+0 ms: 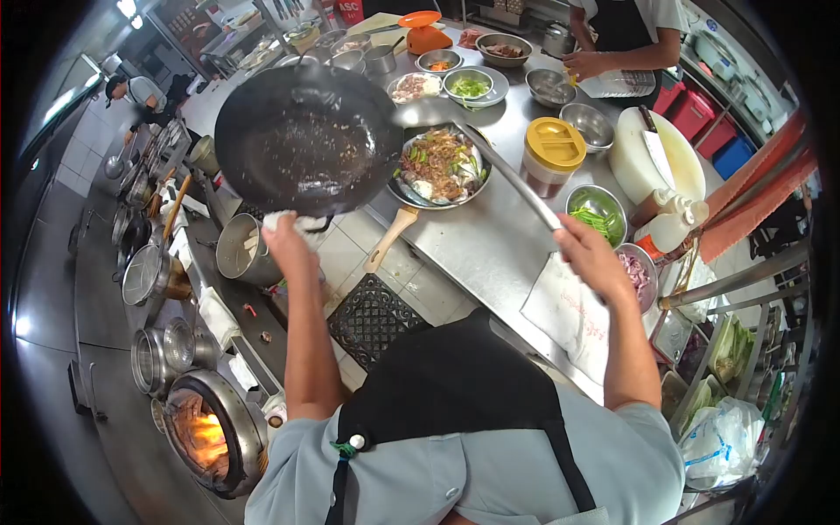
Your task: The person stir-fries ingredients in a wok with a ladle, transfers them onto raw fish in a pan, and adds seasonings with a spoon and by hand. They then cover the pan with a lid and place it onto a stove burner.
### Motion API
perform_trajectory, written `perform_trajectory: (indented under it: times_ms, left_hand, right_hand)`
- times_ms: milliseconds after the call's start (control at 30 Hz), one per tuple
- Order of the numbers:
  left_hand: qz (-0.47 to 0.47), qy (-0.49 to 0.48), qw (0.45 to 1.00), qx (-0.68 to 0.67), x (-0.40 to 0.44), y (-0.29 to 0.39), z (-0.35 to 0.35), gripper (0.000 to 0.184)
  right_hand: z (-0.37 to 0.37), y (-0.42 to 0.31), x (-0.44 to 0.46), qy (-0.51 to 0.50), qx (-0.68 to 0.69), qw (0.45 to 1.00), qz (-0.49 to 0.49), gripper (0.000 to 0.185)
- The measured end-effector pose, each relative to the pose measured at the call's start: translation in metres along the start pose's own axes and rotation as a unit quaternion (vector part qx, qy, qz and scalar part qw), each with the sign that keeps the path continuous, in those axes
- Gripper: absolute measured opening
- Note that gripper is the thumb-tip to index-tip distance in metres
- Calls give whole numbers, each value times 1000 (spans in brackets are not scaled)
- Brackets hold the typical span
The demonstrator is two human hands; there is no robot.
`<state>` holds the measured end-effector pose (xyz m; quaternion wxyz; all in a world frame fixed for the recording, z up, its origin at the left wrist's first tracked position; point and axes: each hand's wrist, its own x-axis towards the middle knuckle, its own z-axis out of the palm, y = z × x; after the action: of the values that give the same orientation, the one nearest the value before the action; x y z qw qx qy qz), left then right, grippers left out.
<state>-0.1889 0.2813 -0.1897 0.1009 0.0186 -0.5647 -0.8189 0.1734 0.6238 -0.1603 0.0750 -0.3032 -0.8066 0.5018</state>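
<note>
My left hand (290, 245) is closed on the rim of a black wok (306, 149), with a white cloth (306, 226) in its grip. The wok is tilted, and only oily bits cling inside it. A long-handled metal ladle (516, 179) is in my closed right hand (597, 255); its bowl hangs over the far edge of a pan. That pan (436, 206) has a wooden handle and sits at the edge of the steel table (455, 254). Cooked food (444, 166) with green pieces fills it, right beside the wok.
Flames rise from a burner (208, 437) at lower left. A pot (243, 249) stands below the wok. On the table are a yellow-lidded container (556, 144), a bowl of green vegetables (598, 214) and a knife (656, 149) on a cutting board. A co-worker (626, 48) stands across the table.
</note>
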Motion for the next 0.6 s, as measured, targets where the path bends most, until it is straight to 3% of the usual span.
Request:
perform_trajectory:
  times_ms: [67, 133, 200, 333, 400, 467, 533, 600]
  left_hand:
    - [-80, -46, 996, -3, -2, 20, -41, 15]
    - [-183, -32, 982, -46, -2, 30, -85, 11]
    - [-232, -21, 967, -104, -13, 40, -132, 10]
    - [-221, 90, 963, -123, -58, 56, -220, 11]
    - [-200, 191, 957, -88, -92, 95, -239, 13]
    - [-181, 231, 953, -74, -117, 119, -276, 19]
    - [-142, 243, 958, -57, -140, 148, -300, 16]
    - [-122, 331, 935, -31, -157, 151, -345, 10]
  right_hand:
    - [34, -32, -4, -62, 104, 990, 77, 52]
    - [67, -53, 0, -207, 192, 957, 62, 46]
    - [105, -62, 9, -291, 251, 923, 26, 44]
    - [156, -102, 26, -432, 360, 824, 71, 44]
    - [183, -113, 42, -486, 360, 792, 86, 45]
    - [211, -128, 49, -529, 349, 766, 104, 45]
    - [242, -146, 50, -563, 345, 741, 121, 44]
    - [277, -160, 52, -595, 336, 720, 125, 43]
